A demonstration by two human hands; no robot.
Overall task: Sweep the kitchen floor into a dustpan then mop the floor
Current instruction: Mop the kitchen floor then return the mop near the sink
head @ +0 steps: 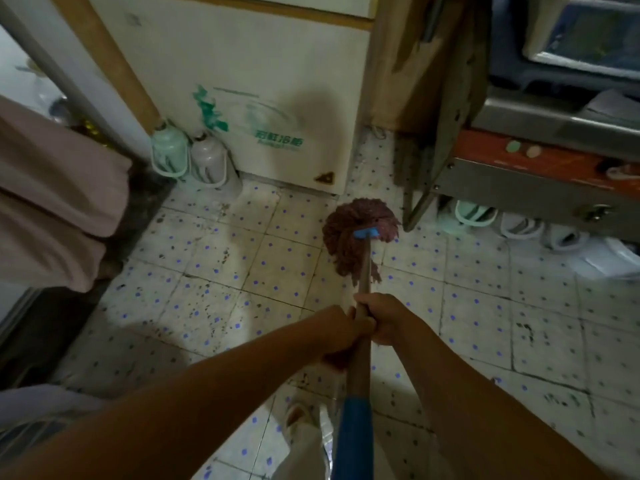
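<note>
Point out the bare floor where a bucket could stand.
Bare tiles lie left of the purple string mop head, before the white chest freezer. More lie right of the mop handle. Crowded: flasks by the freezer, slippers under the shelf.

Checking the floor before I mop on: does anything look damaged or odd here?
Yes. The floor tiles are cracked and chipped with dark stains along the joints, and the wooden panel by the freezer has a peeling, ragged surface. The mop head looks normal.

Dim, soft (edges warped) footage
</note>
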